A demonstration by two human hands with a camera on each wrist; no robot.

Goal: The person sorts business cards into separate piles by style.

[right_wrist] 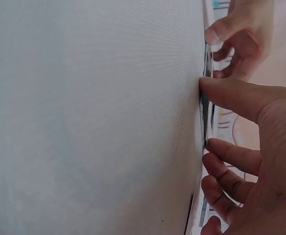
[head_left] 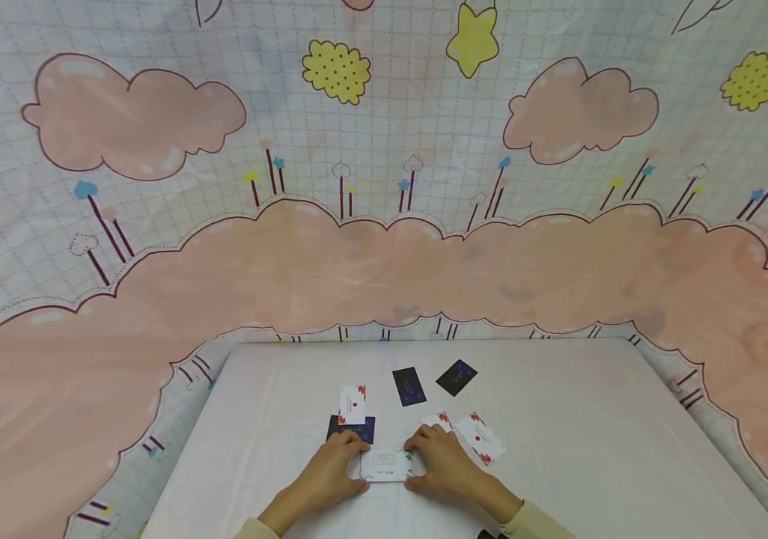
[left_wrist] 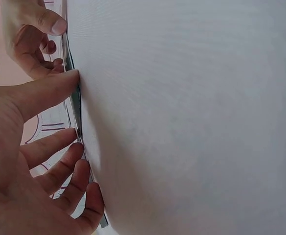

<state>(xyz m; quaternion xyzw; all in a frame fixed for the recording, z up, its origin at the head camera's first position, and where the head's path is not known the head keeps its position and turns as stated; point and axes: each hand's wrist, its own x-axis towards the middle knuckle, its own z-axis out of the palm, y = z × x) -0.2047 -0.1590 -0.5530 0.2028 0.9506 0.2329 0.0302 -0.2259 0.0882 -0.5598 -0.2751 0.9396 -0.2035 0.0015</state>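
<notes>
A white business card (head_left: pixel 386 464) with green leaf corners lies on the table in front of the person, between both hands. The left hand (head_left: pixel 331 466) holds its left end, thumb at the near corner and forefinger at the far one. On the right end, the right hand (head_left: pixel 446 463) grips in the same way. In the left wrist view the card appears edge-on, a thin strip by the left thumb (left_wrist: pixel 59 88). The right wrist view likewise has the right thumb (right_wrist: pixel 226 90) at the card's edge.
Beyond the left hand, a white card with red flowers (head_left: pixel 352 404) overlaps a dark blue card (head_left: pixel 368 430). Two dark cards (head_left: pixel 409 386) lie farther back. Near the right hand are two red-flowered white cards (head_left: pixel 480 437), one partly hidden by it. A cartoon-print cloth (head_left: pixel 384 262) hangs behind the white table (head_left: pixel 593 434).
</notes>
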